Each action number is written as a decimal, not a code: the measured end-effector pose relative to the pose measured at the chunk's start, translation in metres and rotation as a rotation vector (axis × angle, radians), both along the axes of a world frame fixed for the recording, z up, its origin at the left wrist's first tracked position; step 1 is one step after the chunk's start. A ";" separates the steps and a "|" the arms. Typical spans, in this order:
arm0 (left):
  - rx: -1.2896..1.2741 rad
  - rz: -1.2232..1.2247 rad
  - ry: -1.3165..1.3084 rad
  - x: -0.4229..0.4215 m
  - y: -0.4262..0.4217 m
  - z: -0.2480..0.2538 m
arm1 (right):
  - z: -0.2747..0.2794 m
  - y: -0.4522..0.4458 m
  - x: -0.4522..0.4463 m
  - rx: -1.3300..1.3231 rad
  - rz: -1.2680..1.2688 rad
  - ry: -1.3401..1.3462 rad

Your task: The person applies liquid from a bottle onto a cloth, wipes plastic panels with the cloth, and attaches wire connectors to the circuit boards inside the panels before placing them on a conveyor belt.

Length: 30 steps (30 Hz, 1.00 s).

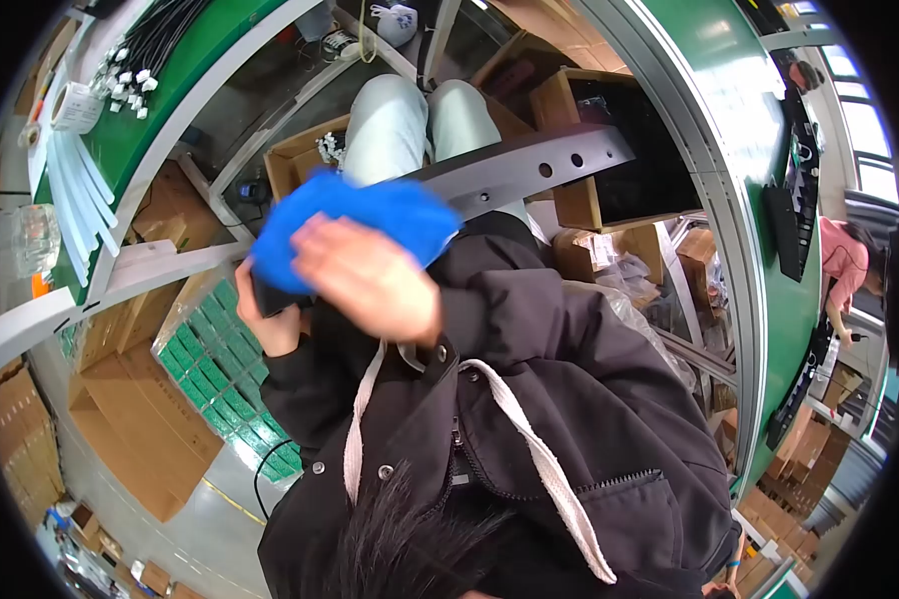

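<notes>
A long dark grey plastic panel (519,172) with a row of round holes lies across my lap, tilted up towards the right. My left hand (268,317) grips its near left end, fingers wrapped round the edge. A bright blue cloth (345,215) is spread over the left part of the panel, hiding it there. My right hand (365,280) presses on the cloth, smeared by motion, with the forearm crossing in front of my body.
Green workbenches (195,65) stand left and right, with cables and white strips (75,190) on the left. An open carton (609,200) sits beyond the panel. Green trays (220,364) and a cardboard box (145,429) are lower left. Another person (839,265) works at the far right.
</notes>
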<state>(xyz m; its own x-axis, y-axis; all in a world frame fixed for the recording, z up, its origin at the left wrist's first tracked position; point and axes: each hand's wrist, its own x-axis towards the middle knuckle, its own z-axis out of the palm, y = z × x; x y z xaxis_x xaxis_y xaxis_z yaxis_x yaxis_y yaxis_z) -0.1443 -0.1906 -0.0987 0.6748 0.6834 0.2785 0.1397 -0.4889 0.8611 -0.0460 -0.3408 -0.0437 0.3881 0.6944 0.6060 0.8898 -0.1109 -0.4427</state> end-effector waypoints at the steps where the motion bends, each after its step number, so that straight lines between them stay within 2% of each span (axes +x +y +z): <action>1: 0.027 -0.059 -0.039 0.009 -0.003 0.012 | -0.002 -0.023 0.019 -0.017 -0.078 -0.016; 2: 0.019 -0.074 -0.047 0.011 -0.003 0.017 | 0.003 -0.049 0.039 -0.095 -0.111 0.056; 3: 0.012 -0.090 -0.052 0.013 -0.005 0.020 | 0.002 -0.076 0.055 -0.152 -0.255 0.038; 5: -0.007 -0.093 -0.057 0.014 -0.005 0.019 | -0.015 -0.143 0.096 -0.146 -0.430 0.043; 9: -0.007 -0.096 -0.090 0.020 -0.007 0.020 | -0.038 -0.254 0.159 0.025 -0.809 0.041; 11: -0.004 -0.086 -0.071 0.019 0.000 0.015 | -0.045 -0.291 0.175 -0.083 -1.020 0.270; 13: -0.023 -0.082 -0.075 0.019 0.002 0.013 | -0.049 -0.296 0.181 0.015 -1.023 0.127; 17: -0.086 -0.118 -0.107 0.022 0.007 0.010 | 0.007 -0.249 0.162 0.197 -1.133 -0.006; 19: -0.240 -0.163 -0.158 0.034 0.012 0.015 | 0.044 -0.215 0.157 0.350 -1.029 -0.029; 21: -0.263 -0.151 -0.055 0.043 0.028 0.007 | 0.068 -0.194 0.159 0.364 -1.038 -0.018; 23: -0.335 -0.202 0.010 0.057 0.048 0.001 | 0.095 -0.164 0.165 0.444 -0.963 0.139; 24: -0.346 -0.208 0.022 0.063 0.055 -0.002 | 0.105 -0.153 0.172 0.427 -0.847 0.227; 25: -0.264 -0.212 0.061 0.069 0.064 -0.008 | 0.112 -0.142 0.184 0.404 -0.731 0.313; 26: -0.321 -0.209 0.155 0.073 0.073 -0.009 | 0.112 -0.131 0.200 0.489 -0.468 0.487; 27: -0.381 -0.205 0.250 0.076 0.081 -0.010 | 0.111 -0.112 0.211 0.695 -0.288 0.848; 28: -0.457 -0.222 0.289 0.077 0.091 -0.019 | 0.129 -0.088 0.207 0.733 -0.249 1.020; 29: -0.536 -0.238 0.329 0.076 0.102 -0.033 | 0.119 -0.072 0.231 0.739 -0.062 1.126; 30: -0.616 -0.253 0.368 0.075 0.109 -0.041 | 0.120 -0.051 0.241 0.767 0.013 1.245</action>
<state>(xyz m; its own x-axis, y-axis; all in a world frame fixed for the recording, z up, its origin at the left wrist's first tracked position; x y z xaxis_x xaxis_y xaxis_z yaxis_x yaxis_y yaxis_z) -0.0696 -0.0815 -0.1398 0.8071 0.4546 -0.3767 0.4185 0.0094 0.9082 0.1947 -0.3916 0.0768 0.9229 0.3701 0.1060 -0.1048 0.5064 -0.8559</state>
